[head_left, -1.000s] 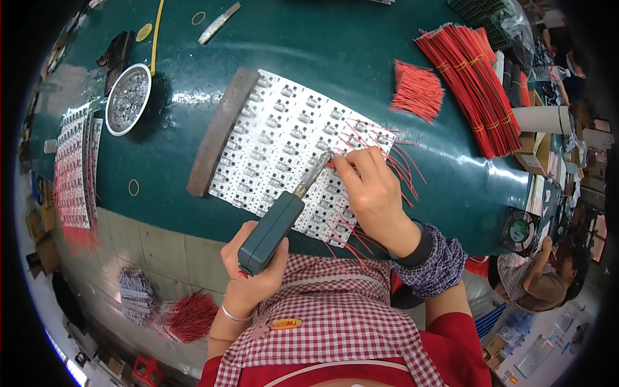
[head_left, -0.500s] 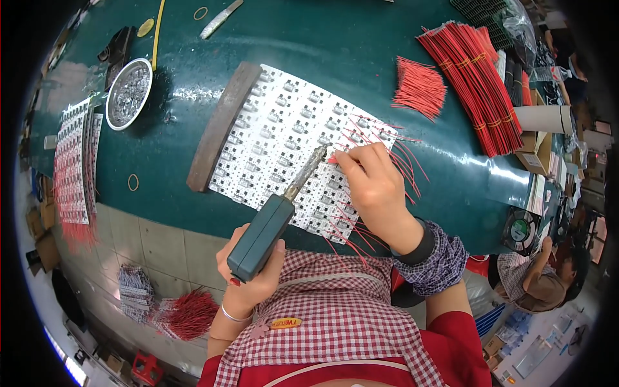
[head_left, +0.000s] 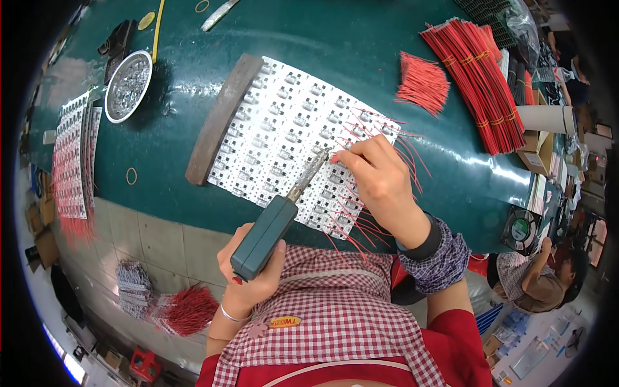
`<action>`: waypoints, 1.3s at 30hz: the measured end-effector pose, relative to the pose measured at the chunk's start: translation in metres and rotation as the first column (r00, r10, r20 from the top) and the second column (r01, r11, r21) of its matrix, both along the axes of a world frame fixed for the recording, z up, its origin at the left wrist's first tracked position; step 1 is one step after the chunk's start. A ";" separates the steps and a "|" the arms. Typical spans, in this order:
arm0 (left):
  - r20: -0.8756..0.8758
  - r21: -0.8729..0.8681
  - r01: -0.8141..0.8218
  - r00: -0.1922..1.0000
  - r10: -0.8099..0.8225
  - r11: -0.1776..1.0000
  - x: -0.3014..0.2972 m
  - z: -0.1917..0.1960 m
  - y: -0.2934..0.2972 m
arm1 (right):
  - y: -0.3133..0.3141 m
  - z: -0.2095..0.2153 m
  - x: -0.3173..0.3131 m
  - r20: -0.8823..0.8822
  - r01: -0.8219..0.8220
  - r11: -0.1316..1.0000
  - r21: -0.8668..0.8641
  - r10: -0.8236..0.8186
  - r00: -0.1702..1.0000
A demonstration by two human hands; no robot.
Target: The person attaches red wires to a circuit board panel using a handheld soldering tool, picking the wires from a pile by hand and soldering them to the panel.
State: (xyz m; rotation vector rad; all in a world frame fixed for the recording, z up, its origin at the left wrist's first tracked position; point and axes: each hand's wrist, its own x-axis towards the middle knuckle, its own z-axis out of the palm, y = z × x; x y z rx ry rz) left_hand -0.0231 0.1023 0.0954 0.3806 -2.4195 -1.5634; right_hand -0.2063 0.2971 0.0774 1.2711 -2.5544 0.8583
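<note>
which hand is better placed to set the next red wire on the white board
Right. The right hand already rests on the white board among the red wires. The left hand is full: its grip is closed on the soldering iron.

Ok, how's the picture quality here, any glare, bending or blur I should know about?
Head view: strong fisheye bending, so the green table curves like a dome and the corners go black. Overhead light leaves soft glare streaks on the tabletop near the metal dish. The middle is sharp: left hand on the soldering iron, right hand on the white board panel. The rim looks smeared.
</note>
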 end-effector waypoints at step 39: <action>0.018 -0.088 -0.031 0.999 0.033 0.996 0.014 -0.004 -0.002 | -0.010 0.000 0.024 -0.001 0.081 0.994 -0.070 -0.081 0.997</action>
